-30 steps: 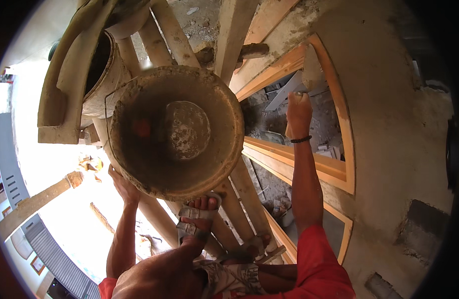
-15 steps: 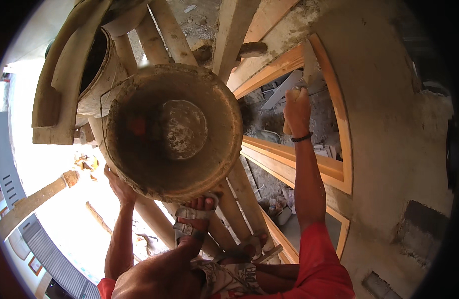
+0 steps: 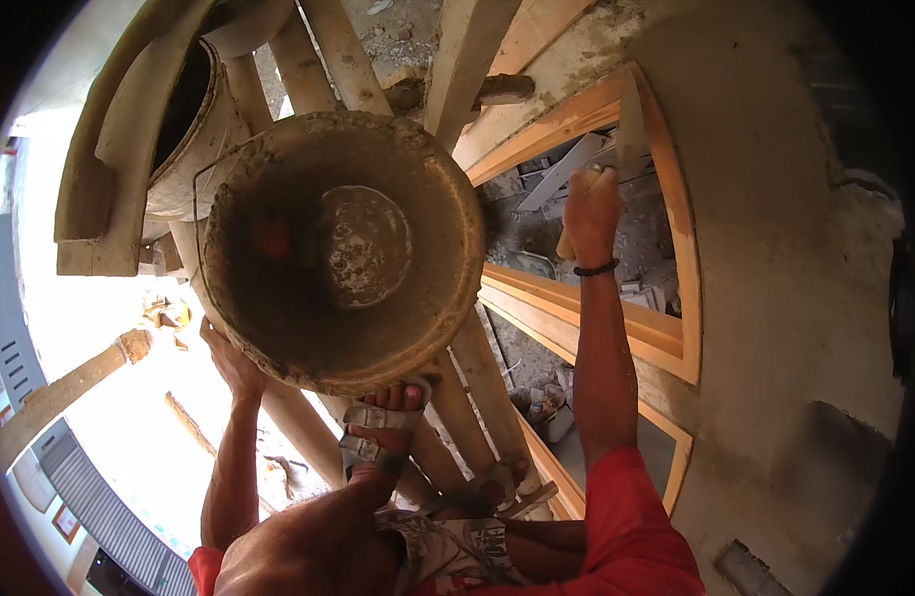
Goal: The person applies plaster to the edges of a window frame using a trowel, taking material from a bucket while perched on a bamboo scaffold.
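A large round bucket (image 3: 447, 248), caked with dried mortar, stands in front of me; its inside is mostly bare, with a pale wet patch at the bottom. My left hand (image 3: 234, 363) grips its outer side at the lower left, some fingers hidden behind the wall. My right hand (image 3: 591, 211) is closed around the wooden handle of a trowel (image 3: 631, 119). The blade points away from me, over the upper corner of a wooden window frame (image 3: 688, 268). Whether the blade touches the frame, I cannot tell.
My sandalled foot (image 3: 383, 427) is on spaced wooden planks (image 3: 477, 372), just below the bucket. A second bucket (image 3: 204, 139) stands behind a curved board (image 3: 130, 169) at upper left. The plastered wall (image 3: 775, 258) fills the right; rubble (image 3: 552, 397) shows through the frames.
The trowel blade appears slightly further right against the frame corner, its handle tilted a little more. The bucket sits slightly higher and further left in view; my left hand keeps its hold.
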The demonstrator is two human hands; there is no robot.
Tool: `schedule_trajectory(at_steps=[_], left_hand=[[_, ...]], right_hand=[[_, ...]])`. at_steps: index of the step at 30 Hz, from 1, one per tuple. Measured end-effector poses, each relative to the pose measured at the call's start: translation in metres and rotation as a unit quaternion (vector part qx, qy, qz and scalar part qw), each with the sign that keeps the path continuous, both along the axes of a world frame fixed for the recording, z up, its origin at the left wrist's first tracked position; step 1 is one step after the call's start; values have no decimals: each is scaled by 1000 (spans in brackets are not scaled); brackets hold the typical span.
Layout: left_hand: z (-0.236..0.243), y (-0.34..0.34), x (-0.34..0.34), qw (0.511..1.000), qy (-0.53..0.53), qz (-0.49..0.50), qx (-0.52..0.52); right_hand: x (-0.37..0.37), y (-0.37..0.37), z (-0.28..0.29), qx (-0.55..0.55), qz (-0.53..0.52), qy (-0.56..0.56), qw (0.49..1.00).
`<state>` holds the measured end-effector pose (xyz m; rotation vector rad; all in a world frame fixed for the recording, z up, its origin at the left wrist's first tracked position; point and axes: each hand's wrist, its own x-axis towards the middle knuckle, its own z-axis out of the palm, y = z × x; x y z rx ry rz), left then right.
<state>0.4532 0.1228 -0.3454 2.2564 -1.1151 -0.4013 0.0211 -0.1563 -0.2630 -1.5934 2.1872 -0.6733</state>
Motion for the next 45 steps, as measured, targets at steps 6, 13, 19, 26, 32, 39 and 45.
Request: schedule_trajectory(at_steps=[6, 13, 19, 26, 32, 39, 45], left_hand=[[-1, -2, 1, 1000, 3, 8, 1], [9, -7, -4, 998, 38, 37, 24], [4, -7, -5, 998, 43, 45, 27], [1, -6, -4, 999, 16, 45, 18], [0, -2, 0, 999, 22, 29, 28], [4, 6, 0, 1000, 3, 7, 29], [4, -6, -3, 1000, 10, 14, 15]], right_hand=[[-7, -8, -4, 6, 20, -4, 1000], [-20, -6, 7, 33, 20, -21, 999], [-26, -12, 9, 53, 51, 24, 997], [-30, -19, 12, 101, 54, 57, 992], [-31, -18, -9, 86, 88, 79, 989], [-5, -5, -17, 54, 38, 37, 997], [-22, -24, -55, 52, 69, 69, 994]])
